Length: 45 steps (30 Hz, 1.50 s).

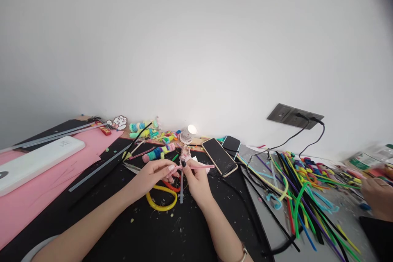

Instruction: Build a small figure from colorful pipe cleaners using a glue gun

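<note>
My left hand point(155, 172) and my right hand point(196, 178) meet over the black table point(147, 233), both pinched on a small pink pipe-cleaner figure point(185, 154). A pink pipe cleaner point(201, 167) sticks out to the right from my right fingers. Below the hands lie yellow-handled scissors point(161, 200) and a grey stick point(181, 188).
Two phones point(219, 155) lie just right of the hands. A heap of coloured pipe cleaners point(303, 196) covers the right side, where another person's hand point(377, 194) works. A white power bank point(33, 163) rests on pink paper point(30, 196) at left. Finished coiled pieces point(144, 127) line the wall.
</note>
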Available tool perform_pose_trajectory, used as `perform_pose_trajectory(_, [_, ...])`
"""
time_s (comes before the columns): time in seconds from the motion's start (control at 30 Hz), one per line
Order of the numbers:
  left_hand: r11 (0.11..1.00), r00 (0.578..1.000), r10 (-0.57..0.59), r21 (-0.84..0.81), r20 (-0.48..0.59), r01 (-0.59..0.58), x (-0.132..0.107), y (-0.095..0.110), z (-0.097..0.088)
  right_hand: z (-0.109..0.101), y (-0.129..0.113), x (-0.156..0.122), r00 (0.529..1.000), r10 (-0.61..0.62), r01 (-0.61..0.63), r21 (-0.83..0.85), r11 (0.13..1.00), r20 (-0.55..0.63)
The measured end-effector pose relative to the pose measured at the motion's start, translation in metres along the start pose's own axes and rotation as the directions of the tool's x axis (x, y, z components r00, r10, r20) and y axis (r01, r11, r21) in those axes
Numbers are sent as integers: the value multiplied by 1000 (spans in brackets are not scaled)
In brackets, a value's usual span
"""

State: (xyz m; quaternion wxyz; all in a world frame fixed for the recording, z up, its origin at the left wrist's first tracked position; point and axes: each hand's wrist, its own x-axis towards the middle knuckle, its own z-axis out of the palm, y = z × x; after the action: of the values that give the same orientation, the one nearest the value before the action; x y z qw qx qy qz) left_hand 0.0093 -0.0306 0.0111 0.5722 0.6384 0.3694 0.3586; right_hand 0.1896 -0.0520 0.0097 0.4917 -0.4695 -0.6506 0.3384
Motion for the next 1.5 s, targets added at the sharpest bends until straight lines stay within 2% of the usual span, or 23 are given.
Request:
perform_pose_trajectory(0.33, [1000,1000,-8,-17,-23,8,0,-2,1,-1,5,0,1000,-10,10,3,1000,24])
perform_pose_trajectory(0.5, [998,986,-12,-56,-166,3,0,-3,-2,-3,5,0,999,5,-3,52,999,-34])
perform_pose_trajectory(0.6, [993,969,-23,-115,-245,-6,1,-1,-3,-5,4,1,991,27,-21,51,998,-128])
perform_pose_trajectory(0.67, [989,959,-32,-150,-282,-11,1,1,-3,-5,4,2,978,33,-38,-19,999,-205])
perform_pose_trajectory(0.77, [981,941,-61,-194,-332,-5,0,4,-4,-6,7,2,960,20,-82,-215,973,-278])
perform_pose_trajectory(0.9, [967,927,-98,-254,-362,3,-1,7,-3,-8,13,3,954,-69,-96,-516,851,-292])
perform_pose_trajectory(0.97, [958,924,-103,-285,-368,-7,-1,7,-3,-10,14,3,949,-116,-87,-598,797,-293])
perform_pose_trajectory(1.03, [951,919,-95,-309,-383,-30,-1,6,-4,-11,11,3,944,-155,-62,-617,784,-292])
perform_pose_trajectory(1.13, [939,881,-55,-324,-469,-114,2,2,-6,-8,0,-1,969,-182,50,-589,807,-166])
perform_pose_trajectory(1.2, [927,839,-22,-325,-544,-186,4,1,-8,-1,-9,-7,988,-149,141,-588,796,34])
perform_pose_trajectory(1.27, [917,804,0,-322,-595,-238,5,1,-9,11,-17,-14,969,-102,223,-621,751,225])
perform_pose_trajectory(1.3, [914,804,4,-324,-595,-245,6,2,-10,17,-20,-17,957,-85,253,-649,717,279])
perform_pose_trajectory(1.33, [913,787,9,-316,-617,-258,6,3,-10,24,-22,-19,950,-76,271,-680,681,303])
perform_pose_trajectory(1.4, [917,780,24,-296,-626,-266,5,4,-10,34,-24,-23,957,-26,238,-728,642,290])
perform_pose_trajectory(1.5, [935,773,101,-206,-626,-289,3,7,-11,43,-25,-24,955,45,193,-733,653,292])
